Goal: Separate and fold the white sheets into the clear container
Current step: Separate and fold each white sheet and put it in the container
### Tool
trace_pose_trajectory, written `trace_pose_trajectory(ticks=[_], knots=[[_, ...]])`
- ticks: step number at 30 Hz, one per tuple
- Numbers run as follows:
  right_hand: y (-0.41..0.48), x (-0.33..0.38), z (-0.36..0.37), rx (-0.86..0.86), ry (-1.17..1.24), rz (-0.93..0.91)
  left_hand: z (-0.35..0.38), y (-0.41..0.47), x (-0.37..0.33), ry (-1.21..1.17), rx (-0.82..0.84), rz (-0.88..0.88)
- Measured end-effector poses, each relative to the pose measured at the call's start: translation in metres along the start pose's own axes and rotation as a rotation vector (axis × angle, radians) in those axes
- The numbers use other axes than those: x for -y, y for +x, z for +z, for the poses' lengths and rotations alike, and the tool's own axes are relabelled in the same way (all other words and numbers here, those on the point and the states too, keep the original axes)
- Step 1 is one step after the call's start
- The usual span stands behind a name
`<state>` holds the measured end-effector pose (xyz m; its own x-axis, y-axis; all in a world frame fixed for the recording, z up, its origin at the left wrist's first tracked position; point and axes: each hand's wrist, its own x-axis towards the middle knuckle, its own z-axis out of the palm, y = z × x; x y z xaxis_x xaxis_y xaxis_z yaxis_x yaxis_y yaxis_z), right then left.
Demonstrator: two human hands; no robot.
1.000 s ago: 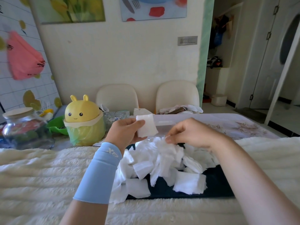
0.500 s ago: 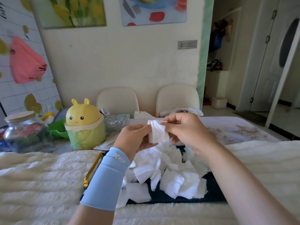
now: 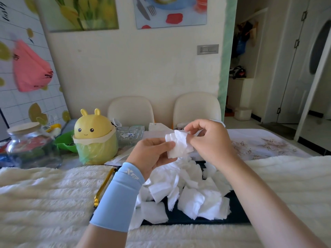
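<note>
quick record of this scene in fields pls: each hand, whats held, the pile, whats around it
left hand: pinches the lower left of one white sheet
right hand: pinches the same sheet's upper right edge
held sheet: crumpled, up above the pile, between both hands
pile: loose white sheets heaped on a dark tray
tray: lies on a fluffy white blanket
left of tray: gold tongs on the blanket
behind: yellow bin with ears, glass jar with lid, clear dish
</note>
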<state>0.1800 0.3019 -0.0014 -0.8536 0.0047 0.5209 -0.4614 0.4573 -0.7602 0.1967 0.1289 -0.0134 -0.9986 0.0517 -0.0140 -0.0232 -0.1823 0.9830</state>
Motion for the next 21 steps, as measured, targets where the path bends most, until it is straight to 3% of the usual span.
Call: trace_pose_trajectory(ticks=[6, 9, 13, 21], knots=[[-0.003, 0.008, -0.012, 0.235, 0.089, -0.017, 0.000, 0.000, -0.001, 0.023, -0.035, 0.037], [-0.001, 0.004, -0.006, 0.133, 0.033, -0.011, 0.000, 0.000, -0.001, 0.046, -0.069, 0.059], [0.004, -0.001, -0.009, 0.058, 0.341, 0.205, -0.002, 0.003, -0.001, 0.085, -0.172, 0.061], [0.003, 0.009, -0.015, 0.240, 0.721, 0.340, -0.006, 0.002, -0.002, 0.035, -0.214, 0.058]])
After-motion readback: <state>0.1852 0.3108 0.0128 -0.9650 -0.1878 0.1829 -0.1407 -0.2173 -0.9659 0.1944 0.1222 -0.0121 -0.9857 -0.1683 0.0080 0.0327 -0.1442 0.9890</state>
